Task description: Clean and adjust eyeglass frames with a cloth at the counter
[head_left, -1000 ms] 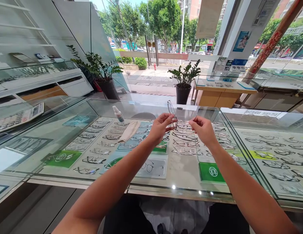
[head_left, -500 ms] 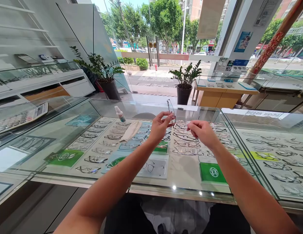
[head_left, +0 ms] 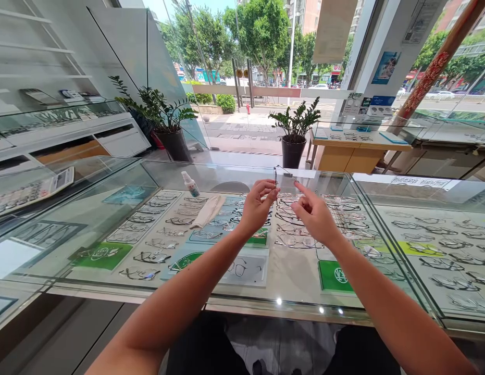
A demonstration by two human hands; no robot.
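A thin dark-framed pair of glasses (head_left: 276, 176) is held up above the glass counter, pinched in the fingers of my left hand (head_left: 258, 204). Just right of it is my right hand (head_left: 314, 212), its index finger stretched out toward the end of a temple arm and its thumb apart; whether the fingertip touches the arm is too small to tell. Below both hands, rows of glasses (head_left: 299, 240) lie inside the display case. On the counter to the left stand a white spray bottle (head_left: 190, 184) and a folded pale cloth (head_left: 208, 212).
The glass display counter (head_left: 242, 303) spans the view, with its front edge close to my body. Green boxes (head_left: 334, 276) sit inside it. Beyond the counter are two potted plants (head_left: 294, 151) and a wooden cabinet (head_left: 346, 158) before the windows.
The glasses have turned in my left hand, so a temple arm now points right. My right hand has moved slightly left and its index finger has straightened out.
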